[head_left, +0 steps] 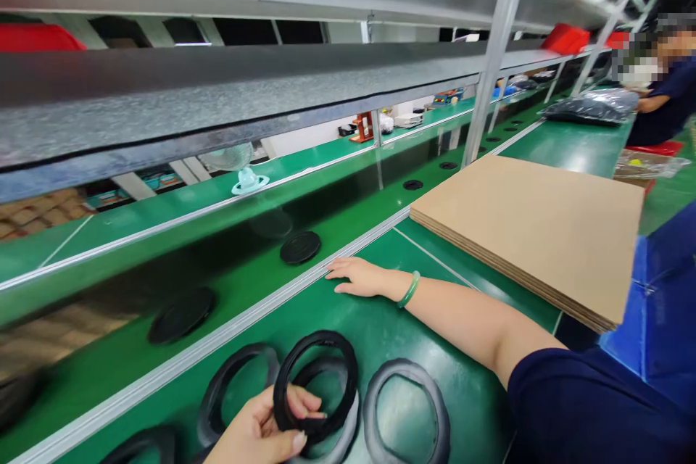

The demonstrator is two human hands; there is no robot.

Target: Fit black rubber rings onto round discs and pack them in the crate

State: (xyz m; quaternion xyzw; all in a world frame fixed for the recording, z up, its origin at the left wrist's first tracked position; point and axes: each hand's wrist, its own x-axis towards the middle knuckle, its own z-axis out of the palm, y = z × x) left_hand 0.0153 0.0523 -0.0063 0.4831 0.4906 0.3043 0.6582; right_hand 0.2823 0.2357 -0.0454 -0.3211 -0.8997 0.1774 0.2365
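My left hand [261, 429] is at the bottom edge, fingers closed round a black rubber ring [316, 383] held upright just above the green table [380, 326]. Grey-black rings lie flat under and beside it: one on the right [407, 406], one on the left [231, 380], and another at the bottom edge [142, 444]. My right hand [357, 277], with a green bangle on the wrist, lies flat and open on the table, fingertips by the metal rail [272, 301]. It holds nothing.
Beyond the rail, black discs [300, 247] [182, 313] sit on the green conveyor belt. A stack of flat cardboard sheets [533, 232] lies at the right. A metal post [492, 65] carries shelves overhead. A co-worker [666, 94] sits far right by a black bag [592, 107].
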